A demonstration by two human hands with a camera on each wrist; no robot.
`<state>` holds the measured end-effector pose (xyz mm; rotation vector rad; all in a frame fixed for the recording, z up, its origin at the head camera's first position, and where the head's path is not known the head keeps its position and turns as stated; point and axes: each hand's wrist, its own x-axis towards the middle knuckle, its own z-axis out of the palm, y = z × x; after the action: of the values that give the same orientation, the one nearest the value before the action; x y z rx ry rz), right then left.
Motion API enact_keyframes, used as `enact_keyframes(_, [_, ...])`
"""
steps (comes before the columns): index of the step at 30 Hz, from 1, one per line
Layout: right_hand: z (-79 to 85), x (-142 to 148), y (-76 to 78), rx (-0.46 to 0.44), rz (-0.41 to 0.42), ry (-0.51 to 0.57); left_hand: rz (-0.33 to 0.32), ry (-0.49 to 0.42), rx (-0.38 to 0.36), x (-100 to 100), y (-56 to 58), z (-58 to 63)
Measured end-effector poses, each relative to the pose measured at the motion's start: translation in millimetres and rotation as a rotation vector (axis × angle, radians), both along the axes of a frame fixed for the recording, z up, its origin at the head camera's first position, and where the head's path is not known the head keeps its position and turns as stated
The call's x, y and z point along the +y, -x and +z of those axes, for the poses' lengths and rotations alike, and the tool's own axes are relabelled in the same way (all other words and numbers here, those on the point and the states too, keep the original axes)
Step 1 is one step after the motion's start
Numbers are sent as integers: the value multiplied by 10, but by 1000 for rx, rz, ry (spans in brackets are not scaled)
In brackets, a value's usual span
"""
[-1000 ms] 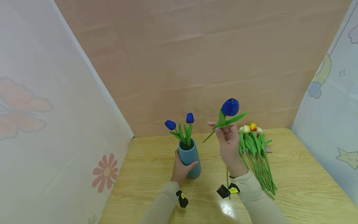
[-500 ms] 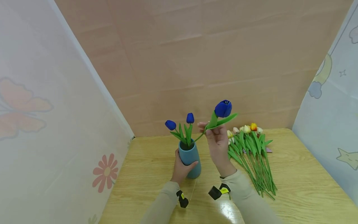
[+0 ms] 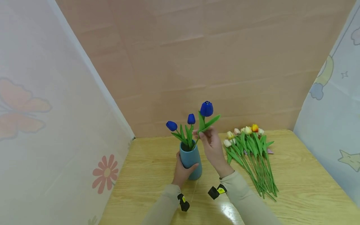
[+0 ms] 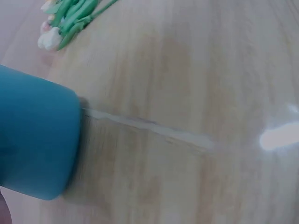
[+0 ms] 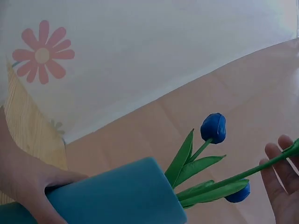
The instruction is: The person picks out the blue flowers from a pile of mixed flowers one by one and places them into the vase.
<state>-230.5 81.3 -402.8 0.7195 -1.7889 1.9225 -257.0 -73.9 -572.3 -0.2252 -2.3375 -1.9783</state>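
A blue vase (image 3: 191,161) stands upright on the wooden table, gripped around its left side by my left hand (image 3: 182,170). Two blue tulips, one leaning left (image 3: 171,125) and one upright (image 3: 191,118), rise from its mouth with green leaves. My right hand (image 3: 212,145) pinches a third blue tulip (image 3: 206,109) by the stem just under its leaves, right of the vase. In the right wrist view that tulip's green stem (image 5: 254,171) runs from the fingers to the vase opening, where leaves overlap its lower end.
A bunch of artificial tulips (image 3: 256,153) in white, yellow and orange lies on the table (image 3: 303,175) to the right, stems toward me. A tan backdrop (image 3: 168,62) rises behind the table, with printed panels on the left (image 3: 56,125) and right (image 3: 337,118).
My right hand has moved left with the blue tulip, bringing its stem to the vase mouth and the bloom more upright. More of the bunch shows now. The left hand has stayed on the vase.
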Motion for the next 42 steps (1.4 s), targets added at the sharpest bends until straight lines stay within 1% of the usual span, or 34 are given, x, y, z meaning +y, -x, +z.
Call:
enact_keyframes(4, [-30, 3, 37, -58, -131, -145, -9, 22, 14, -28, 17, -34])
enact_keyframes(8, [-70, 4, 82, -69, -275, -299, -23, 41, 16, -36, 37, -15])
enact_keyframes(11, [-111, 2, 121, -70, -325, -387, -30, 45, 16, -28, 43, 4])
enact_keyframes(15, [-153, 0, 159, -77, -321, -435, -30, 40, 23, -19, 42, 4])
enact_keyframes(23, [-215, 6, 186, -125, -305, -466, -35, 14, 15, -44, 51, -108])
enact_keyframes(28, [-239, 5, 206, -83, -329, -490, -37, 18, 25, -49, 56, -125])
enact_keyframes(32, [-256, 5, 207, -79, -349, -522, -38, 14, 22, -44, 35, -89])
enact_keyframes(37, [-272, 10, 194, -128, -367, -564, -31, 23, -9, -38, 7, -29])
enact_keyframes(40, [-283, 13, 197, -143, -379, -587, -39, 36, -11, -33, -71, 126])
enact_keyframes(42, [-298, 17, 208, -158, -375, -604, -35, 37, -6, -28, -70, 126])
